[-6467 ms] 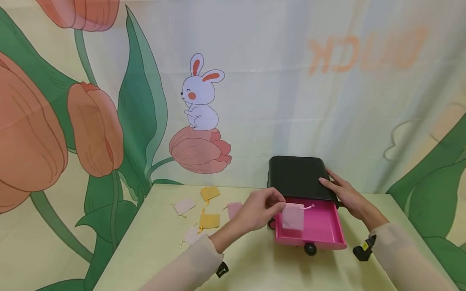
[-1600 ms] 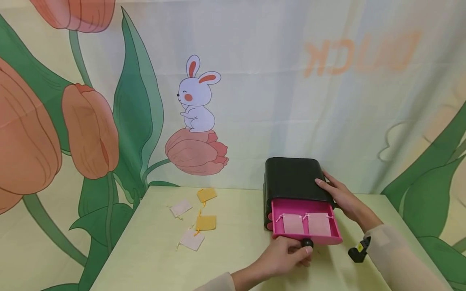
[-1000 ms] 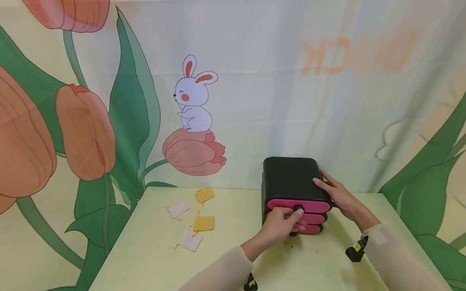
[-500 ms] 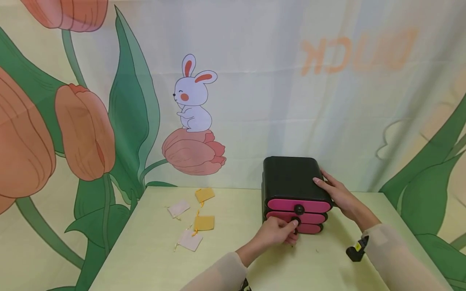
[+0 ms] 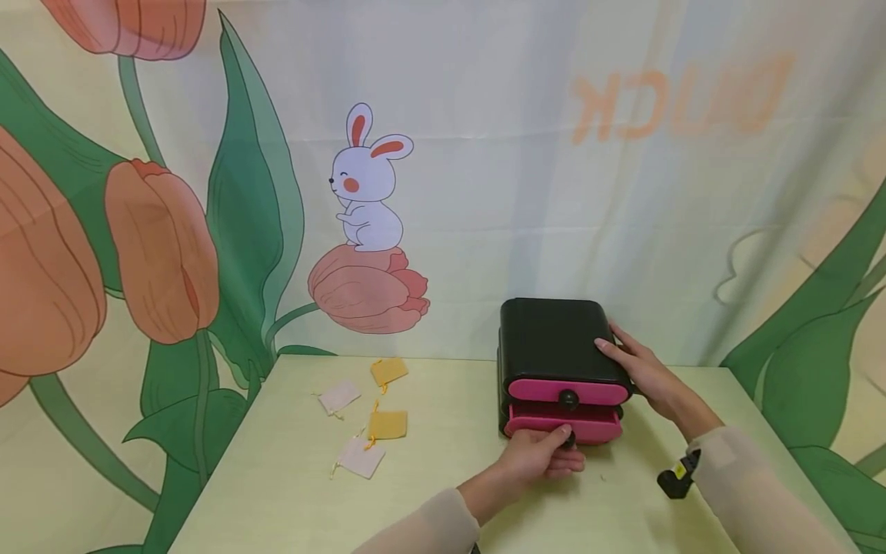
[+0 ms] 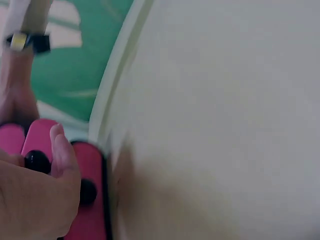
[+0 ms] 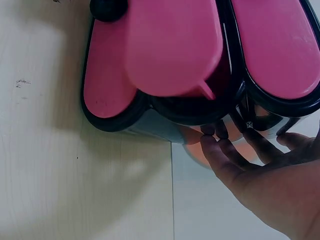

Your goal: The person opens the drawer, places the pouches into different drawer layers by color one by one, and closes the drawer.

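Observation:
A small black cabinet (image 5: 554, 338) with three pink drawers stands at the right of the table. My left hand (image 5: 536, 462) pinches the black knob (image 5: 569, 441) of the middle drawer (image 5: 595, 429), which is pulled part way out; its inside is mostly dark. Above it, the top drawer (image 5: 533, 391) is closed. The bottom drawer (image 7: 107, 65) sits in place in the right wrist view. Against the cabinet's right side rests my right hand (image 5: 651, 373), thumb on the top edge and fingers extended along the side.
Left of the cabinet lie two yellow drawstring pouches (image 5: 388, 425) and two pale ones (image 5: 363, 458). A printed curtain (image 5: 484, 192) with tulips and a rabbit hangs behind the table (image 5: 291, 500). A black wrist device (image 5: 677, 478) hangs by the right sleeve.
Earlier, my left hand held a pink pouch over the top drawer. That drawer, with two pink pouches inside, was pushed in. The left hand then dropped to the middle knob and drew that drawer out.

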Demonstrator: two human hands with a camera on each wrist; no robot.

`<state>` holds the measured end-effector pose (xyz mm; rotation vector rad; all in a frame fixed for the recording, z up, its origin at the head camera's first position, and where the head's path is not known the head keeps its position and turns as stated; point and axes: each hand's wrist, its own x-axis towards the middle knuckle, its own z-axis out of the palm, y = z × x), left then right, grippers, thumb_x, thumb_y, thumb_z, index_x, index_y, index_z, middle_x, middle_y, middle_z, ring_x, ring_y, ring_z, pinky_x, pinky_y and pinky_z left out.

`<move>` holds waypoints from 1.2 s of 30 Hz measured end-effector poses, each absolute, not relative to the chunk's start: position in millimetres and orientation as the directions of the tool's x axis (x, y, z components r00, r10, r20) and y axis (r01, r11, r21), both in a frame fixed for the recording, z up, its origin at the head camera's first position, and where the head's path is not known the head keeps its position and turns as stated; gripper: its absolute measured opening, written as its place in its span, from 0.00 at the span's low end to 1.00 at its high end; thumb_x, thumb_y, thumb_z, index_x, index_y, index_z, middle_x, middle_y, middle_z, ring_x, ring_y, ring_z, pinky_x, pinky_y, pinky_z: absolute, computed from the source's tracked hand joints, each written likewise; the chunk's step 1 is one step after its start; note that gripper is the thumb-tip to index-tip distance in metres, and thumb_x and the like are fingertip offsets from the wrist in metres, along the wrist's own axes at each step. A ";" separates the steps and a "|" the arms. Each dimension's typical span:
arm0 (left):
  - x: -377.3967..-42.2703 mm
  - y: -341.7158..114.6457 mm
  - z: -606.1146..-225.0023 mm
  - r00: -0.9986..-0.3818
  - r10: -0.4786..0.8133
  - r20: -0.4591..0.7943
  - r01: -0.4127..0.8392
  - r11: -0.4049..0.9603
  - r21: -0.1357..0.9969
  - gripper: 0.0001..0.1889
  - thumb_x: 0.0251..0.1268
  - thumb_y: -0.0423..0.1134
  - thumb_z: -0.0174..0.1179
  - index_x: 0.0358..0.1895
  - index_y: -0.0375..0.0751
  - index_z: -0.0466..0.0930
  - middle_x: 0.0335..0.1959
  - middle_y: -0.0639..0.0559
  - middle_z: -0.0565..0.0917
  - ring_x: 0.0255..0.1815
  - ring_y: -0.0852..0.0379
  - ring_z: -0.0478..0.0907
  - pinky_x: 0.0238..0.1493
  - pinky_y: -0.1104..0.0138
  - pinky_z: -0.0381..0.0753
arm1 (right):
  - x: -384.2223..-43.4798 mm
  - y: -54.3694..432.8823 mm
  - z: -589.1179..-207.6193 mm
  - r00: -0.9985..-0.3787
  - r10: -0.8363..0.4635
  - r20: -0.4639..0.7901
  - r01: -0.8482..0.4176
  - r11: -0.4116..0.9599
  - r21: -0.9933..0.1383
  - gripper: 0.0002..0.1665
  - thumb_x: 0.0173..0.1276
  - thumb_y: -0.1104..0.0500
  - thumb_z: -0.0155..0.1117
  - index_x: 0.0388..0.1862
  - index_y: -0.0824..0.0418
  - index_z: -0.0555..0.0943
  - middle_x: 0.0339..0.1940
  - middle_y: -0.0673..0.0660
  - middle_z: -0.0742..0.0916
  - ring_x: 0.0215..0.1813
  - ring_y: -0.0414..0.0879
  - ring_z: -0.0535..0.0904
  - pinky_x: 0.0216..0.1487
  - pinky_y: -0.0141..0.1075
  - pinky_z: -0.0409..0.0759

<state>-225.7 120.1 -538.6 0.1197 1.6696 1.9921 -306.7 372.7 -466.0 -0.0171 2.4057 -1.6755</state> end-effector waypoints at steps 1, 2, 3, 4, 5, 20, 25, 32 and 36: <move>-219.6 119.9 -539.1 -0.852 0.452 -0.265 -0.342 -0.096 0.935 0.22 0.81 0.49 0.60 0.49 0.29 0.89 0.39 0.37 0.91 0.44 0.44 0.92 0.54 0.52 0.87 | -306.2 372.8 -465.8 -0.978 -0.127 -0.165 0.110 0.355 -0.928 0.56 0.81 0.30 0.52 0.89 0.44 0.33 0.87 0.72 0.51 0.82 0.70 0.58 0.76 0.67 0.63; -213.3 119.7 -539.7 -0.851 0.451 -0.270 -0.347 -0.097 0.933 0.21 0.81 0.49 0.60 0.49 0.30 0.89 0.39 0.37 0.92 0.44 0.44 0.92 0.53 0.52 0.87 | -305.7 372.6 -465.5 -0.978 -0.126 -0.164 0.109 0.358 -0.927 0.56 0.81 0.30 0.52 0.89 0.45 0.33 0.87 0.72 0.51 0.83 0.70 0.58 0.76 0.67 0.63; -207.1 119.6 -539.8 -0.849 0.451 -0.277 -0.353 -0.091 0.931 0.21 0.81 0.49 0.60 0.48 0.31 0.89 0.39 0.37 0.92 0.44 0.45 0.92 0.52 0.52 0.88 | -305.3 372.5 -465.2 -0.979 -0.125 -0.163 0.108 0.360 -0.927 0.56 0.81 0.30 0.52 0.89 0.45 0.33 0.87 0.71 0.51 0.83 0.71 0.57 0.76 0.68 0.62; -201.3 119.8 -539.6 -0.846 0.448 -0.288 -0.360 -0.083 0.929 0.20 0.81 0.48 0.60 0.47 0.32 0.90 0.39 0.38 0.92 0.43 0.45 0.92 0.52 0.53 0.88 | -304.8 372.3 -464.8 -0.979 -0.125 -0.161 0.106 0.360 -0.927 0.56 0.80 0.30 0.53 0.89 0.45 0.33 0.87 0.71 0.51 0.83 0.71 0.57 0.76 0.68 0.62; -195.6 119.8 -539.3 -0.842 0.448 -0.300 -0.369 -0.074 0.927 0.20 0.81 0.48 0.60 0.47 0.32 0.90 0.38 0.39 0.92 0.43 0.46 0.92 0.51 0.53 0.88 | -304.3 372.1 -464.4 -0.979 -0.126 -0.160 0.105 0.362 -0.926 0.56 0.80 0.30 0.53 0.89 0.45 0.33 0.87 0.71 0.50 0.83 0.71 0.56 0.76 0.68 0.61; -156.2 115.6 -546.5 -0.826 0.454 -0.333 -0.378 -0.010 0.926 0.19 0.82 0.46 0.58 0.44 0.31 0.89 0.37 0.42 0.92 0.41 0.48 0.92 0.48 0.55 0.90 | -305.1 372.8 -465.9 -0.979 -0.137 -0.151 0.093 0.359 -0.929 0.55 0.81 0.30 0.52 0.89 0.45 0.33 0.88 0.70 0.48 0.84 0.72 0.52 0.76 0.69 0.61; -160.2 108.5 -553.2 -0.788 0.517 -0.334 -0.377 0.025 0.926 0.18 0.82 0.47 0.59 0.47 0.33 0.88 0.41 0.42 0.92 0.44 0.47 0.92 0.51 0.56 0.89 | -306.4 374.8 -469.1 -0.979 -0.139 -0.147 0.090 0.352 -0.932 0.54 0.82 0.31 0.52 0.89 0.43 0.33 0.88 0.70 0.49 0.84 0.71 0.54 0.76 0.68 0.61; -171.7 53.0 -560.0 -0.724 0.615 -0.313 -0.287 0.144 0.947 0.14 0.79 0.42 0.63 0.50 0.33 0.89 0.40 0.44 0.91 0.45 0.49 0.91 0.50 0.58 0.89 | -306.9 372.6 -468.3 -0.977 -0.136 -0.166 0.109 0.351 -0.930 0.56 0.81 0.30 0.52 0.89 0.43 0.32 0.87 0.71 0.49 0.84 0.72 0.53 0.77 0.68 0.61; -187.3 7.9 -560.9 -0.804 0.523 -0.283 -0.170 0.253 0.952 0.10 0.77 0.40 0.66 0.48 0.37 0.89 0.37 0.46 0.91 0.39 0.52 0.89 0.42 0.61 0.89 | -306.7 372.2 -466.6 -0.977 -0.135 -0.165 0.107 0.358 -0.928 0.55 0.81 0.30 0.52 0.89 0.43 0.31 0.87 0.72 0.50 0.84 0.72 0.54 0.76 0.68 0.62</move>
